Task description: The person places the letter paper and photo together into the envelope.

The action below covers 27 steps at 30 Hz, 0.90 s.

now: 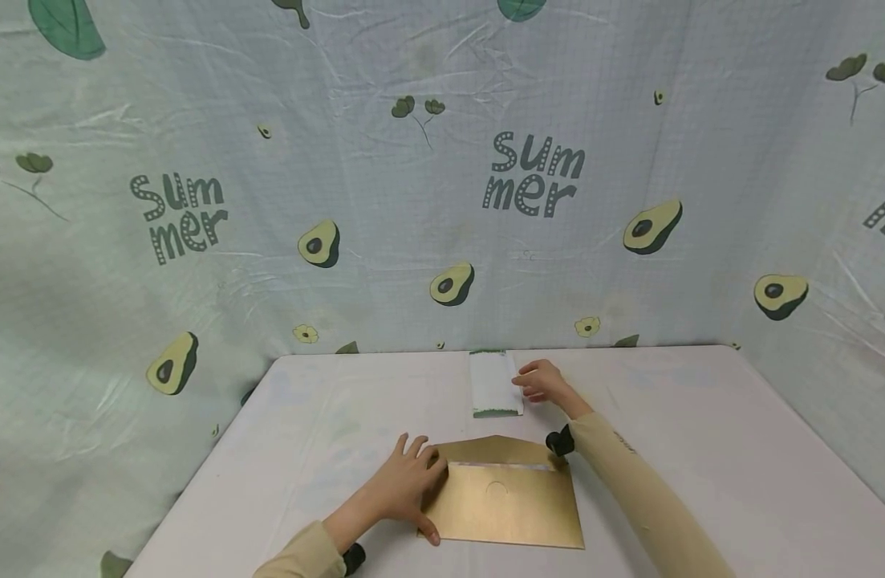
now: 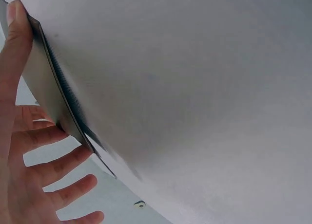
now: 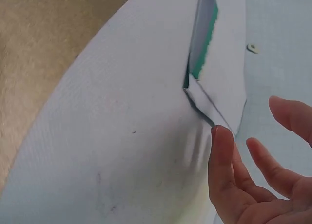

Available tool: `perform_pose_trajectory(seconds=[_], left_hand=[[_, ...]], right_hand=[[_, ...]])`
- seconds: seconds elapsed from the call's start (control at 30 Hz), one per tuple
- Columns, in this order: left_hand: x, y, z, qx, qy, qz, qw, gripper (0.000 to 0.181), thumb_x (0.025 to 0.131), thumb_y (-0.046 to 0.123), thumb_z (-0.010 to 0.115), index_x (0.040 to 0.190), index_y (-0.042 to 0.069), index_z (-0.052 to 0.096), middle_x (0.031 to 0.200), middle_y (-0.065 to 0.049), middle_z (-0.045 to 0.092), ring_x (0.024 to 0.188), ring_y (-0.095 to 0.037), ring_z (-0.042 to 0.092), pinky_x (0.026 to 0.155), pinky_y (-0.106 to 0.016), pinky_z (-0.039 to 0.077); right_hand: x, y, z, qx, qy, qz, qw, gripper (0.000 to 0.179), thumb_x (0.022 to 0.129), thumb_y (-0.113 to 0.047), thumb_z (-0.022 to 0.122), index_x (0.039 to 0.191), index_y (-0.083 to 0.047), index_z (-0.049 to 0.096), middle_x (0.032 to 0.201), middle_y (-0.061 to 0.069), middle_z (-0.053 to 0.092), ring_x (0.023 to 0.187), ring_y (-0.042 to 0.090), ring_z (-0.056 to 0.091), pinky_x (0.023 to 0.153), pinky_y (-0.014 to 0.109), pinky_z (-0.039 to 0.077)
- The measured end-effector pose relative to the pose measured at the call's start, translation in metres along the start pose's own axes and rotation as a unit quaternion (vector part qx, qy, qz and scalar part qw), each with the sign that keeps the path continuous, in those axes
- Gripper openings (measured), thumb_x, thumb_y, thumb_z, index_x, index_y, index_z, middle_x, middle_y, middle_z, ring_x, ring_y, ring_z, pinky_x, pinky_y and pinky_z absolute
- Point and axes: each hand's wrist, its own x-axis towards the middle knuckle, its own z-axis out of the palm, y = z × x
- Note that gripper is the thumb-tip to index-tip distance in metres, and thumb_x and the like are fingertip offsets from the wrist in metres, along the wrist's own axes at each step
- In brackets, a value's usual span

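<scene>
A gold envelope (image 1: 510,506), its pointed flap lifted toward the back, lies on the near part of the table. My left hand (image 1: 407,482) holds its left side, with the thumb at the front corner and fingers along the back edge. The left wrist view shows the index and middle fingers at the envelope's edge (image 2: 63,102), the other fingers spread away. Farther back lies a folded white card (image 1: 494,385) with green grass-like borders. Beside its right edge is my right hand (image 1: 543,380), fingers loosely bent, one fingertip right at the card's side (image 3: 209,104).
A white-covered table (image 1: 355,401) extends around the envelope and card. Behind it hangs a pale curtain (image 1: 384,185) printed with avocados and "summer" lettering. A black wrist camera (image 1: 561,441) on the right arm overlaps the envelope's back right corner in the head view.
</scene>
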Motion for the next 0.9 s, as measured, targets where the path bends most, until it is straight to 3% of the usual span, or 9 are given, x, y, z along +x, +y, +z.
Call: perform_pose_trajectory(seconds=[0.1, 0.2, 0.37, 0.47, 0.5, 0.6, 0.67, 0.77, 0.9], left_hand=[[0.0, -0.001, -0.001, 0.001, -0.003, 0.005, 1.0, 0.093, 0.048, 0.084, 0.052, 0.114, 0.019, 0.048, 0.116, -0.004, 0.052, 0.113, -0.025, 0.044, 0.092, -0.047, 0.035], [0.001, -0.003, 0.0, 0.002, 0.001, 0.015, 0.9999, 0.093, 0.048, 0.085, 0.051, 0.114, 0.018, 0.048, 0.114, -0.004, 0.052, 0.106, -0.022, 0.046, 0.089, -0.041, 0.037], [0.002, -0.005, 0.001, 0.002, 0.006, 0.03, 0.9995, 0.092, 0.048, 0.085, 0.049, 0.112, 0.019, 0.049, 0.11, -0.003, 0.052, 0.098, -0.018, 0.046, 0.082, -0.036, 0.039], [0.002, -0.005, 0.002, 0.003, 0.004, 0.031, 0.9995, 0.091, 0.048, 0.086, 0.049, 0.111, 0.019, 0.049, 0.109, -0.002, 0.052, 0.097, -0.017, 0.046, 0.081, -0.035, 0.038], [0.002, -0.005, 0.002, 0.003, 0.003, 0.03, 0.9995, 0.091, 0.048, 0.086, 0.049, 0.111, 0.019, 0.049, 0.109, -0.002, 0.052, 0.097, -0.017, 0.046, 0.081, -0.035, 0.038], [0.003, -0.005, 0.003, 0.006, 0.001, 0.027, 0.9996, 0.092, 0.048, 0.086, 0.048, 0.112, 0.019, 0.048, 0.11, -0.002, 0.052, 0.098, -0.018, 0.046, 0.082, -0.036, 0.038], [0.003, -0.005, 0.003, 0.007, -0.001, 0.025, 0.9997, 0.092, 0.048, 0.086, 0.048, 0.112, 0.019, 0.048, 0.111, -0.003, 0.052, 0.099, -0.018, 0.046, 0.083, -0.036, 0.038], [0.003, -0.005, 0.003, 0.005, -0.002, 0.024, 0.9997, 0.093, 0.048, 0.086, 0.048, 0.112, 0.019, 0.048, 0.111, -0.003, 0.052, 0.1, -0.019, 0.046, 0.084, -0.037, 0.038], [0.003, -0.005, 0.003, 0.003, -0.003, 0.023, 0.9997, 0.092, 0.048, 0.086, 0.048, 0.111, 0.019, 0.049, 0.112, -0.004, 0.053, 0.101, -0.02, 0.046, 0.084, -0.037, 0.039]], right_hand=[[0.004, 0.0, 0.005, -0.027, 0.016, 0.022, 0.9993, 0.047, 0.079, -0.017, 0.066, 0.115, 0.005, 0.048, 0.097, 0.017, 0.055, 0.059, 0.014, 0.053, 0.057, 0.028, 0.049], [0.019, 0.009, 0.012, -0.066, 0.03, 0.035, 0.9968, 0.053, 0.074, -0.02, 0.071, 0.114, 0.004, 0.046, 0.097, 0.016, 0.052, 0.056, 0.016, 0.049, 0.054, 0.029, 0.047], [0.055, 0.038, 0.02, -0.117, 0.034, -0.005, 0.9925, 0.074, 0.063, -0.037, 0.079, 0.113, 0.004, 0.045, 0.1, 0.019, 0.053, 0.061, 0.021, 0.05, 0.053, 0.032, 0.046], [0.045, 0.031, 0.024, -0.138, 0.045, -0.007, 0.9894, 0.068, 0.061, -0.032, 0.081, 0.106, 0.005, 0.047, 0.092, 0.018, 0.052, 0.06, 0.021, 0.048, 0.051, 0.031, 0.044], [0.031, 0.018, 0.024, -0.152, 0.048, 0.01, 0.9872, 0.061, 0.062, -0.026, 0.081, 0.102, 0.005, 0.048, 0.089, 0.017, 0.052, 0.06, 0.022, 0.047, 0.051, 0.032, 0.044], [0.008, 0.004, 0.024, -0.179, 0.058, -0.005, 0.9821, 0.04, 0.063, -0.019, 0.08, 0.076, -0.001, 0.047, 0.066, 0.007, 0.043, 0.052, 0.016, 0.04, 0.045, 0.026, 0.038], [-0.001, -0.001, 0.025, -0.208, 0.06, -0.019, 0.9762, 0.039, 0.063, -0.019, 0.08, 0.064, -0.006, 0.043, 0.055, 0.001, 0.035, 0.047, 0.014, 0.037, 0.042, 0.023, 0.034], [-0.008, -0.004, 0.026, -0.236, 0.062, -0.016, 0.9696, 0.039, 0.064, -0.021, 0.079, 0.058, -0.01, 0.043, 0.051, -0.004, 0.032, 0.045, 0.011, 0.036, 0.042, 0.02, 0.031], [-0.007, -0.003, 0.025, -0.235, 0.061, -0.004, 0.9702, 0.034, 0.063, -0.02, 0.079, 0.058, -0.007, 0.049, 0.053, -0.002, 0.038, 0.046, 0.011, 0.037, 0.042, 0.02, 0.032]])
